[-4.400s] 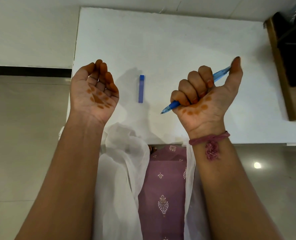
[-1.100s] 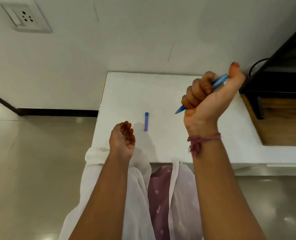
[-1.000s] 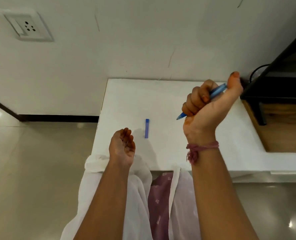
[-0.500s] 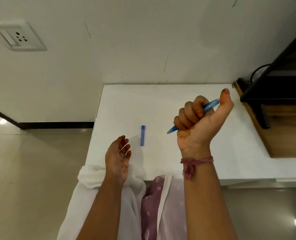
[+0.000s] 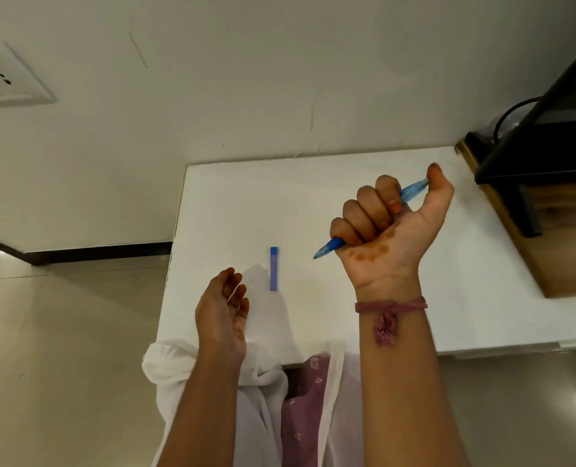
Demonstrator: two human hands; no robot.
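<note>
— Looking at the right hand [image 5: 391,230], what has it got?

— A blue pen [image 5: 414,190], held in a fist. All four fingers are curled tight round the barrel, and the thumb stands up with its tip against the pen's back end. The palm faces the person, and the hand is raised over the tabletop [image 5: 313,197], not touching it.

— Which way does the pen point?

— The writing tip pokes out below the little finger, slanting down and to the left. It hangs in the air, clear of the surface.

— What is that on the surface?

— A small blue stick [image 5: 273,268]. It lies flat on the white top, by itself, lengthwise away from the person, between the two hands. Nothing touches it.

— And the left hand [image 5: 220,315]?

— It holds nothing. The palm is turned up and the fingers are loosely bent. It sits lower than the other hand, near the tabletop's near left corner, just to the left of the stick. Whether it rests on the edge, I cannot tell.

— Anything else?

— A pink thread [image 5: 389,306] is tied round the right wrist, its tassel on the inner side. A white scarf [image 5: 178,365] is bunched at the tabletop's near edge. A wall socket [image 5: 0,79] is up on the left, and a black stand [image 5: 532,146] is on the right.
</note>
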